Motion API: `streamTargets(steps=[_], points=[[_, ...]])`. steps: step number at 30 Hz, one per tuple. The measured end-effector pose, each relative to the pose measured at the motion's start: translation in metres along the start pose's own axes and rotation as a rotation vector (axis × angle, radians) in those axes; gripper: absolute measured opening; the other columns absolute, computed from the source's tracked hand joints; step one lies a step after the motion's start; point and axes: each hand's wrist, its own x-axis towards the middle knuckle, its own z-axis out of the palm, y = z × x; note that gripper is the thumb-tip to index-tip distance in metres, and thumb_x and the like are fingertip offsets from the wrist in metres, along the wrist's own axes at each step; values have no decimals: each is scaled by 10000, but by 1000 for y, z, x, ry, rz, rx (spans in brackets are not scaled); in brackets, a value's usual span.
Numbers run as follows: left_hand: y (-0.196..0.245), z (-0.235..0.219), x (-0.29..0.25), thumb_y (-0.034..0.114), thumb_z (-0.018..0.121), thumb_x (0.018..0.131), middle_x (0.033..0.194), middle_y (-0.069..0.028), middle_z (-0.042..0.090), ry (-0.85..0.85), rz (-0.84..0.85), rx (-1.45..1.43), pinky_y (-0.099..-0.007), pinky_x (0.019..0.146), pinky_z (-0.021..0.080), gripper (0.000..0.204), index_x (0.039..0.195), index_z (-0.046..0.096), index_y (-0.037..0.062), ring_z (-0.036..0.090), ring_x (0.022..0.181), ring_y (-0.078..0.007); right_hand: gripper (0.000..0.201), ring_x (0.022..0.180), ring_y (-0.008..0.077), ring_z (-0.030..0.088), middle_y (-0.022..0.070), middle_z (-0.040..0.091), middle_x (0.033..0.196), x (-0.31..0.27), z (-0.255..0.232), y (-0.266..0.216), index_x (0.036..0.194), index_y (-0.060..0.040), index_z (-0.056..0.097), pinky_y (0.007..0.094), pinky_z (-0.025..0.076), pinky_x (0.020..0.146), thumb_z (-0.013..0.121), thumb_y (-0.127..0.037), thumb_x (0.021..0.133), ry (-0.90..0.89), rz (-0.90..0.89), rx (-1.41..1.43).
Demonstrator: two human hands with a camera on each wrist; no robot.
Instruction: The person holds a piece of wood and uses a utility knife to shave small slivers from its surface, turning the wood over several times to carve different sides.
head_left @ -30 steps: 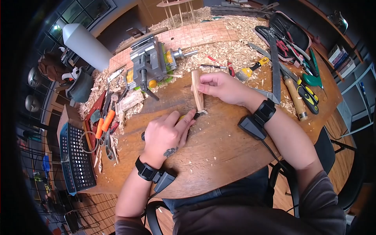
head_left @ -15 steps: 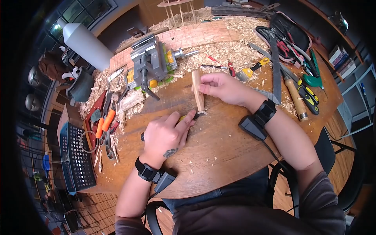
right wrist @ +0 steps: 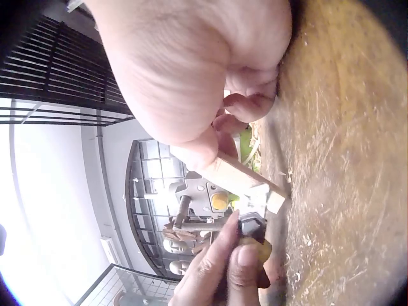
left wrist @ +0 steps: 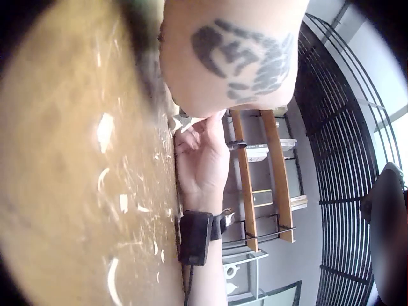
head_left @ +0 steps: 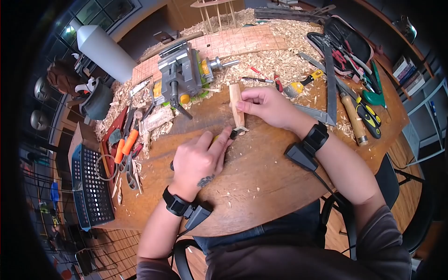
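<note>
Through the head camera I see the left forearm reach up from 7 o'clock, its strapped wrist low over the brown wooden table (head_left: pixel 261 177) and the back of the left hand (head_left: pixel 196 156) turned upward. Its fingers are curled narrow round a yellow-and-black handled tool (head_left: pixel 233 134), whose dark butt shows at the hand's 9 o'clock side; in the right wrist view I make out thumb and index finger beside the black collar. The right forearm comes in from 4 o'clock, and the right hand (head_left: pixel 268 109) pinches a pale, flat-sided wooden piece (head_left: pixel 237 106) between thumb and fingers, the remaining fingers curled in. That piece leans steeply near the middle of my view, top toward 12 o'clock, its lower end down by the tabletop, with the tool's small light tip (head_left: pixel 241 128) against it; glare hides the exact contact. A grey metal vise (head_left: pixel 179 74) stands at 11 o'clock, a long wooden-handled tool (head_left: pixel 353 119) lies toward 2 o'clock, and a blue perforated plastic basket (head_left: pixel 95 186) sits between 8 and 9.
</note>
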Motion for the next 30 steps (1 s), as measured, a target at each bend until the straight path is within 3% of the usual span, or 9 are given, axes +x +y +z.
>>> streamTargets(steps=[3,7,11,20,22,30], points=[[4,-1,-1,174,791,873,707,-57,551,-45,53,6,-376,531,493,314,1185,780,139,594,563,-252,291,853,41,613,14,733,955,0,2,3,1162,47,727,238,503,741,721,-206,1016,24,-13,60],[3,-1,0,165,799,867,722,-58,573,-50,39,-9,-379,534,498,323,1187,779,139,606,572,-255,280,775,39,562,-12,699,868,2,1,11,1126,26,748,246,464,680,733,-226,1005,49,-51,-50],[1,-2,4,152,804,868,752,-60,608,36,-45,-22,-382,540,505,328,1194,776,130,622,591,-256,269,713,49,515,-15,663,802,3,2,12,1097,15,759,259,434,641,741,-234,996,61,-119,-105],[0,1,3,169,790,885,734,-65,584,23,0,-19,-386,534,492,332,1215,772,136,608,583,-258,279,704,49,510,-17,642,777,2,4,11,1045,17,762,260,428,631,738,-257,1000,66,-105,-40],[3,-1,-1,185,786,887,721,-64,567,-61,46,13,-380,532,491,328,1212,774,142,601,576,-260,278,697,46,505,-22,635,765,2,2,15,1039,14,764,260,422,623,738,-260,1001,87,-106,-77],[-1,1,-1,176,796,878,733,-65,581,-4,-4,-13,-379,535,500,333,1208,775,144,614,587,-257,280,671,50,471,-31,589,720,1,4,7,1024,5,766,266,404,604,740,-272,999,88,-71,-69]])
